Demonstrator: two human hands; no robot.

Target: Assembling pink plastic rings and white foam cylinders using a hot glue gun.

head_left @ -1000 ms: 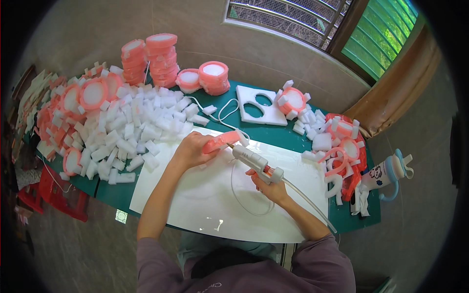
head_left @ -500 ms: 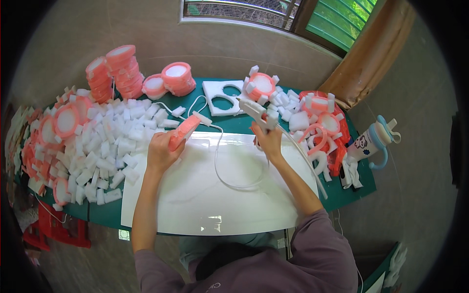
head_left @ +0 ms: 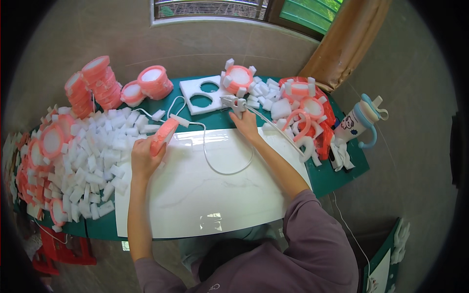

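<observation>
My left hand (head_left: pixel 145 157) is closed around a pink foam ring (head_left: pixel 165 135), seen nearly edge-on, above the white board. A small white foam block (head_left: pixel 180 120) sits at the ring's far end. In my right hand (head_left: pixel 245 124) is a white glue gun (head_left: pixel 234 102), held by its handle with the nozzle toward the left. The gun and the ring are apart. A white cord (head_left: pixel 220 173) loops across the glossy white board (head_left: pixel 210 195) between my hands. Beyond the gun, a pink ring with a white centre (head_left: pixel 240 76) has white blocks around its edge.
Many loose white foam blocks (head_left: pixel 100 161) and pink rings cover the table's left side. Stacked pink discs (head_left: pixel 102 80) stand behind them. A white foam sheet with round holes (head_left: pixel 188 90) lies at the back. A red bag (head_left: pixel 326 141) and a tumbler (head_left: pixel 355 119) are right.
The whole view has shifted, so the scene lies further left. My right hand has turned the glue gun's nozzle more to the left. My left hand still holds the foam ring.
</observation>
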